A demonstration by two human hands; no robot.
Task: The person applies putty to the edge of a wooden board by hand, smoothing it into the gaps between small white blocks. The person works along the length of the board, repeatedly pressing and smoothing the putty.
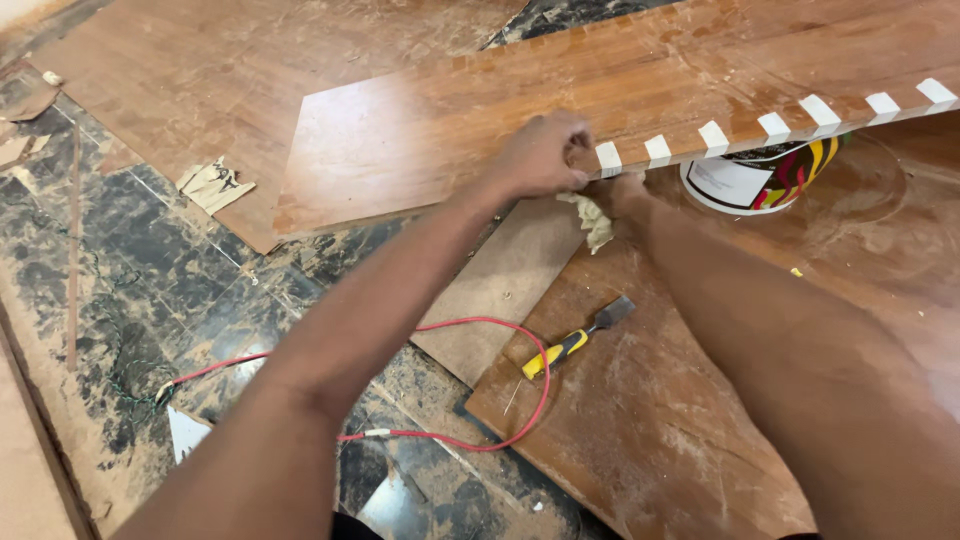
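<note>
A long brown laminate board (430, 130) lies raised across a white bucket. Several white tape strips (714, 137) run along its near edge. My left hand (545, 152) rests with curled fingers on the board's edge, pressing beside the leftmost strip. My right hand (625, 190) is under the edge, mostly hidden, holding a pale yellowish rag (596, 220) against the board. A chisel with a yellow and black handle (575, 340) lies on the lower board, close to my right forearm.
The white bucket (750, 180) with coloured stripes stands under the board at the right. A red cable (470, 380) loops over the floor and a smaller brown panel (500, 290). Dark marbled tiles (150, 290) and paper scraps (215, 185) lie left.
</note>
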